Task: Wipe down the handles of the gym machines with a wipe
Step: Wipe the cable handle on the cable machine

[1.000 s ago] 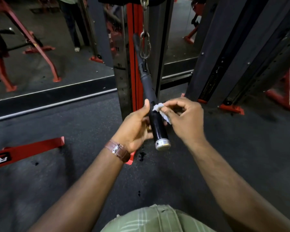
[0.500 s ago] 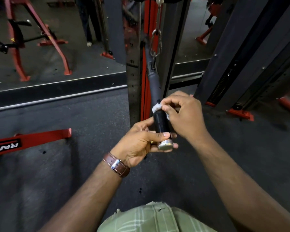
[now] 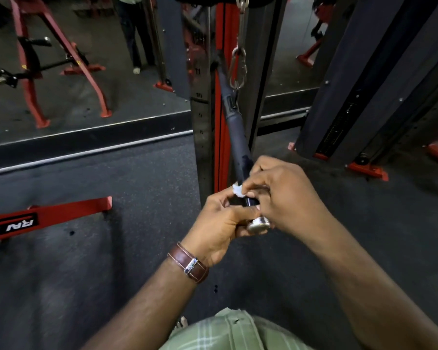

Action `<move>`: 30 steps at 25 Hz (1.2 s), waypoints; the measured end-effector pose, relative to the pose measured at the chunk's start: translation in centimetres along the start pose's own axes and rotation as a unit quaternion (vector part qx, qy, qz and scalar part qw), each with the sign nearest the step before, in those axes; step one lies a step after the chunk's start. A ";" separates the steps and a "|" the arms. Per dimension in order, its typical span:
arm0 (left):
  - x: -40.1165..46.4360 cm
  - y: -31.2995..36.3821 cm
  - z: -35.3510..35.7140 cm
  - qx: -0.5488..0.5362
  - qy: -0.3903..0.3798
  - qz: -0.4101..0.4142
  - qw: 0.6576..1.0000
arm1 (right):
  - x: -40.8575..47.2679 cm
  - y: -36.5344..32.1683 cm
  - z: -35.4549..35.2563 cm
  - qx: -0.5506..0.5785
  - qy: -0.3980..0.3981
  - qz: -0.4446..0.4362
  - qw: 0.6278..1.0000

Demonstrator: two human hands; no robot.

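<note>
Gym floor (image 3: 137, 173) below; left hand (image 3: 220, 223) grips handle (image 3: 238, 137), right hand (image 3: 286, 195) apparently pinches wipe (image 3: 238, 190).

A black bar handle (image 3: 239, 137) hung from a carabiner (image 3: 237, 69) in front of the red machine upright (image 3: 221, 102). The left hand (image 3: 220, 223) gripped the handle near its lower end, just above the silver end cap (image 3: 258, 224). The right hand (image 3: 286, 195) closed around the handle from the other side, pressing a small white wipe (image 3: 238, 190) against it. A brown leather watch strap (image 3: 189, 262) circled the left wrist, below the handle.
</note>
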State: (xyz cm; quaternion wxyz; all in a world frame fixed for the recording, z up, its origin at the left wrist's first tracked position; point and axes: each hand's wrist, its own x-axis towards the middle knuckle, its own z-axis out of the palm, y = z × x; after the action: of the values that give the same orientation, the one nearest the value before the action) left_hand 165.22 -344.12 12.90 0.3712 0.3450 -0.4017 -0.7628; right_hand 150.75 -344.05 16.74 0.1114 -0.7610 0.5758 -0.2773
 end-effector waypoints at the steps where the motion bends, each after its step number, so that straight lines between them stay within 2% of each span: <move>1: 0.1 -0.5 0.2 0.008 0.010 0.006 1.000 | 0.2 0.1 0.2 -0.007 0.005 -0.004 1.000; 5: 0.5 -0.6 0.3 -0.008 0.040 -0.003 0.999 | 3.9 1.5 1.3 0.023 0.118 -0.001 0.993; 7: 0.3 -0.3 0.1 -0.021 0.047 0.004 0.999 | 2.9 2.2 1.5 0.054 0.137 0.018 0.989; 9: -0.1 -0.3 0.1 -0.020 0.045 0.012 0.999 | -0.2 1.8 1.8 0.099 0.130 0.095 0.982; 11: -0.3 -0.4 0.2 -0.016 0.054 0.010 0.998 | -1.6 1.5 2.8 0.214 0.150 0.193 0.946; 14: -0.7 -0.2 0.2 -0.020 0.047 -0.006 0.999 | 2.0 2.2 4.2 0.374 0.192 0.319 0.850; 15: -0.9 0.1 0.2 -0.026 0.044 -0.011 0.999 | 3.5 2.4 4.4 0.458 0.181 0.351 0.796; 17: -1.2 0.4 0.0 -0.032 0.048 -0.013 0.998 | 4.5 2.2 4.4 0.648 0.085 0.394 0.646; 18: -1.4 0.5 0.0 -0.029 0.054 -0.009 0.998 | 3.7 1.9 4.2 0.685 0.016 0.400 0.609; 19: -1.5 0.5 -0.1 -0.026 0.064 -0.005 0.998 | 2.7 1.9 4.3 0.696 -0.045 0.394 0.599; 21: -1.7 0.4 -0.4 -0.025 0.084 -0.008 0.996 | 1.6 2.0 4.9 0.698 -0.104 0.382 0.598; 22: -1.8 0.4 -0.6 -0.029 0.093 -0.013 0.995 | 2.1 2.0 5.2 0.716 -0.115 0.388 0.569; 23: -1.9 0.4 -0.6 -0.031 0.097 -0.016 0.995 | 2.9 1.9 5.5 0.750 -0.117 0.391 0.520; 24: -2.0 0.5 -0.5 -0.032 0.097 -0.019 0.995 | 3.8 2.0 6.1 0.802 -0.110 0.390 0.439; 26: -2.2 0.7 -0.6 -0.040 0.098 -0.020 0.994 | 5.3 1.8 7.2 0.796 -0.111 0.403 0.438; 28: -2.3 0.8 -0.9 -0.052 0.101 -0.022 0.993 | 3.2 1.4 8.3 0.777 -0.100 0.364 0.505; 30: -2.4 0.6 -1.3 -0.059 0.101 -0.024 0.993 | 1.5 2.0 8.0 0.730 -0.124 0.336 0.583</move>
State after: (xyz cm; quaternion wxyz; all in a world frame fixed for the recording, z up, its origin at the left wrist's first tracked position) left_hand 167.65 -342.82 13.42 0.4110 0.4072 -0.3078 -0.7554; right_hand 153.85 -347.31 9.65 0.7848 -0.2032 0.3747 -0.4499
